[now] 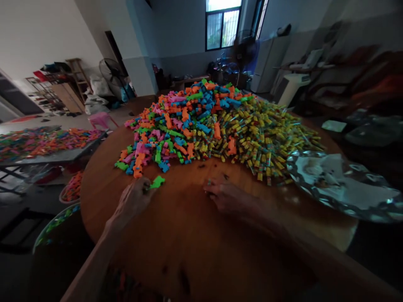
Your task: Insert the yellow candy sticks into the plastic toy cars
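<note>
My left hand [138, 195] is closed on a bright green plastic toy piece [157, 182], which sticks out to the right of the fingers just above the table. My right hand [225, 193] is over the middle of the table with its fingers curled together. Whatever it may hold is too small and dim to make out. Beyond my left hand lies a pile of orange, pink, blue and green plastic toy pieces [176, 121]. A heap of small yellow-and-clear tubes [264, 134] adjoins it, beyond my right hand.
Everything rests on a round wooden table [176, 235]. A shiny silver tray [349, 205] with white paper overhangs its right edge. To the left, a low table [63, 156] bears more coloured pieces, near a pink stool [102, 119] and a filled basin [72, 191].
</note>
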`<control>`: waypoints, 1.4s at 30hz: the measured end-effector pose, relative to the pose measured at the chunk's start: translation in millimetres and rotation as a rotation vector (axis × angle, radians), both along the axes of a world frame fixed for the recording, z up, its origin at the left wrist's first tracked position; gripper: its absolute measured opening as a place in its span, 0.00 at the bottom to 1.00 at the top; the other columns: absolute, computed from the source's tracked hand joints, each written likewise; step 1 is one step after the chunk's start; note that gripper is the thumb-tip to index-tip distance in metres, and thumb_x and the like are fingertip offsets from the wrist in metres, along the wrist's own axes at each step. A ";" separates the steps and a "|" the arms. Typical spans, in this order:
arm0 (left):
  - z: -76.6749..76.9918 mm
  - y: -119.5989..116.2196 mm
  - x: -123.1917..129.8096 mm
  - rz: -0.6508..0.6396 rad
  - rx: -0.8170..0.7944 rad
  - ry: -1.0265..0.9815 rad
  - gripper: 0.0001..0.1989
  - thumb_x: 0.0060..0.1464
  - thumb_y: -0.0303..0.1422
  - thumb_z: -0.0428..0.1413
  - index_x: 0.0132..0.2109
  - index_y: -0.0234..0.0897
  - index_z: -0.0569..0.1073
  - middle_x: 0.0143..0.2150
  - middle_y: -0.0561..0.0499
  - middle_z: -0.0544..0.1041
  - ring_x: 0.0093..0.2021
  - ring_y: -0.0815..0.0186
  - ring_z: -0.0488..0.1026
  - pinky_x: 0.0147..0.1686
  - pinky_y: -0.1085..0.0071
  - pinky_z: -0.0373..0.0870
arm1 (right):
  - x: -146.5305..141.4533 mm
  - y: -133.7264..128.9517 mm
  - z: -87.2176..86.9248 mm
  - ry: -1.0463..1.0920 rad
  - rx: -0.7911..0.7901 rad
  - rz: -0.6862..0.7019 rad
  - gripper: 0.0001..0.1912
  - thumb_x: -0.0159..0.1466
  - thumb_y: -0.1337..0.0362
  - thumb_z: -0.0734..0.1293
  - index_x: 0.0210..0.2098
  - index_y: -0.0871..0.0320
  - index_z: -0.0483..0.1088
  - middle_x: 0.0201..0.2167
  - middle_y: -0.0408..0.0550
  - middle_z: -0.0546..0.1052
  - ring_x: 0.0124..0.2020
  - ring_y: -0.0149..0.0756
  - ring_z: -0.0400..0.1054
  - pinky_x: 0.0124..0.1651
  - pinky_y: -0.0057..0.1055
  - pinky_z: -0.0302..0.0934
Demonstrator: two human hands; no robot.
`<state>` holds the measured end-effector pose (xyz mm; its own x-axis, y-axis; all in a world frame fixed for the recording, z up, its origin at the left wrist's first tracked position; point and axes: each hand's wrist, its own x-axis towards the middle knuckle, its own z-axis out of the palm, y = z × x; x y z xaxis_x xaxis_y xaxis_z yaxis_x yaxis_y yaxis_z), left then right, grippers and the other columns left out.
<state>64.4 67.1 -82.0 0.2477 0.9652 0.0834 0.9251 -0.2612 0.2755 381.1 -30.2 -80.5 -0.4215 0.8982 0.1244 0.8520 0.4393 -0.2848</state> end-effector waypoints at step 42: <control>3.2 -34.5 77.1 -0.658 0.048 -0.041 0.12 0.64 0.29 0.48 0.43 0.36 0.77 0.37 0.47 0.75 0.40 0.62 0.73 0.39 0.67 0.64 | -6.4 4.7 -20.5 0.141 0.086 0.098 0.16 0.67 0.73 0.60 0.53 0.61 0.70 0.43 0.52 0.75 0.40 0.37 0.69 0.42 0.31 0.58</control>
